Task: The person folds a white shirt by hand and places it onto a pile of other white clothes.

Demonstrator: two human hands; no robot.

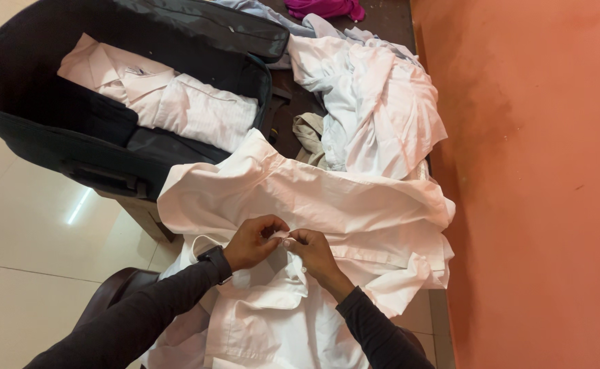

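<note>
White shirt (327, 205): I see it spread flat on the table top, directly under and ahead of my hands, with its lower part hanging toward me over the near edge.
Shirt's long axis: it runs from the collar end near me away toward the shirt's far edge beside the suitcase (33, 102); the sleeves spread left and right across that line.
Suitcase: black, open, up and to the left of the shirt, well apart from my hands; a folded pale shirt (170, 96) lies inside it.
Pile of clothes (375, 102): crumpled white and pale blue garments, beyond the shirt on the right, next to the orange wall (539, 171).
Left hand (253, 240): fingers curled, pinching the shirt's front edge at the placket just above the collar.
Right hand (312, 247): also pinching the same strip of cloth, its fingertips touching those of the left.
Nearer hand: neither; both meet at one spot on the shirt's midline.
Wristwatch (216, 260): dark, on the left wrist.
Button (304, 270): small, white, just below the right hand.
</note>
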